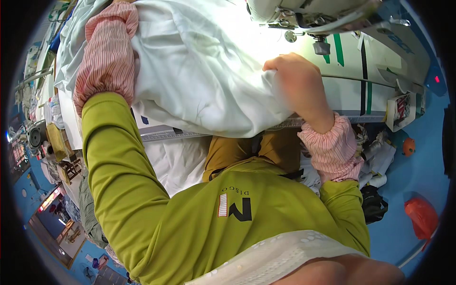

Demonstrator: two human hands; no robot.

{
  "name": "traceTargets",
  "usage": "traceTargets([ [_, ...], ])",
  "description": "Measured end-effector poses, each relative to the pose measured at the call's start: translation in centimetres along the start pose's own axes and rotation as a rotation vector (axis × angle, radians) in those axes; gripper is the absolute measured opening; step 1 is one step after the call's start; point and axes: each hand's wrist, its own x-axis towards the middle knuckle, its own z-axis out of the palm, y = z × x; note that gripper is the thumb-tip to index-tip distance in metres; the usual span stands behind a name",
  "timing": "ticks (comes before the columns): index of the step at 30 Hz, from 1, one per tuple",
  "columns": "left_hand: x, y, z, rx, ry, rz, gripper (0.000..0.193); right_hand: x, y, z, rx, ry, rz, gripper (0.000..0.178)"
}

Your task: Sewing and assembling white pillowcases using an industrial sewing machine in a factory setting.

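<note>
A large white cloth (190, 71) lies in loose folds over the sewing machine table, its near part sagging over the front edge. My right hand (301, 83) is at the cloth's right side, fingers curled over its edge and closed on it; part of this hand is blurred. Stretched far forward at the upper left, my left hand (122, 1) is almost wholly cut off by the top of the picture, so its fingers are hidden. The sewing machine head (304, 16) stands just beyond my right hand, with bright light falling on the cloth beside it.
Along the table's front edge runs a ruler strip (173, 135). Green and black tape strips (338, 50) mark the tabletop at right. A small open box (402, 111) hangs at the right end. White fabric (178, 161) lies below the edge; a red bag (421, 217) is on the blue floor.
</note>
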Motion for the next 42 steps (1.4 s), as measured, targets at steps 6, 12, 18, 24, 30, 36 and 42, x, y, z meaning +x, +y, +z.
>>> traceTargets([
  [6, 4.8, 4.0, 0.1, 0.043, 0.125, -0.709, 0.025, 0.6, 1.6, 0.6, -0.048, 0.084, 0.181, 0.018],
  [12, 1.4, 2.1, -7.8, -0.113, -0.322, -0.812, 0.029, -1.0, -2.9, 2.8, 0.98, 0.36, 0.633, 0.028],
  [18, -5.5, 13.0, -21.0, -0.713, -0.091, -0.42, 0.042, -1.6, -7.2, 4.5, 1.543, 0.459, 0.844, 0.052],
  [24, -19.2, 33.1, -33.4, -0.9, 0.382, -0.407, 0.045, 2.1, -15.3, 7.0, 1.668, 0.22, 0.729, 0.044],
  [30, -20.3, 34.9, -24.7, -0.955, 0.503, -0.866, 0.071, 8.1, -25.3, 7.0, 0.434, -0.502, -0.314, 0.034],
  [36, -11.7, 11.5, -23.1, -0.125, 0.933, -1.076, 0.053, 16.3, -24.5, -0.5, 1.729, -0.387, 0.034, 0.049],
  [42, 0.5, 1.9, -36.4, -1.53, 0.178, -0.482, 0.061, 17.8, -19.5, -13.0, 1.725, 0.041, -0.312, 0.053],
])
